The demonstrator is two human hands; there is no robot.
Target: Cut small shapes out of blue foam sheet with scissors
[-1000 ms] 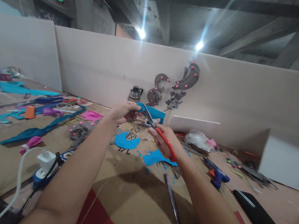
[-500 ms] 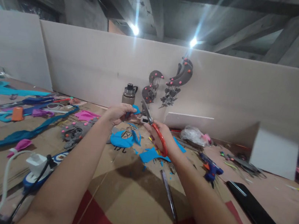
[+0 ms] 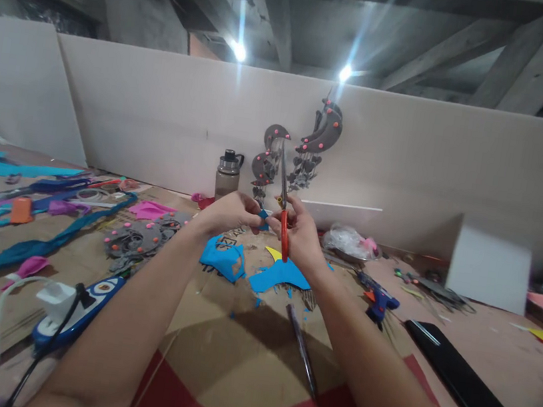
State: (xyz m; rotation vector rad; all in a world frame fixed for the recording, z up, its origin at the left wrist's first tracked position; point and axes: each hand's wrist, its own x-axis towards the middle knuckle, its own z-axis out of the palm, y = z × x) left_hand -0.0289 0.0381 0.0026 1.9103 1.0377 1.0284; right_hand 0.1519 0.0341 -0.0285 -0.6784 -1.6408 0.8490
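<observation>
My left hand (image 3: 233, 214) pinches a small blue piece (image 3: 264, 218) above the cardboard. Close beside it on the right, my right hand (image 3: 298, 231) holds red-handled scissors (image 3: 283, 232), their blades pointing up. The fingers of both hands nearly meet at the blue piece. Below lie a blue cut sheet (image 3: 223, 261) on the left and another blue scrap (image 3: 279, 275) on the right, with a yellow bit next to it. A pen (image 3: 300, 349) rests on the cardboard nearer to me.
A bottle (image 3: 228, 174) stands behind my left hand. Grey crescent ornaments (image 3: 326, 129) hang before the white board. At right are a blue glue gun (image 3: 379, 301) and a black phone-like slab (image 3: 468, 383); at left, a power strip (image 3: 79, 314) and felt strips.
Both hands have come closer together. The scissors have turned more upright, and the blue piece has moved right and slightly down with my left hand. The view has shifted slightly.
</observation>
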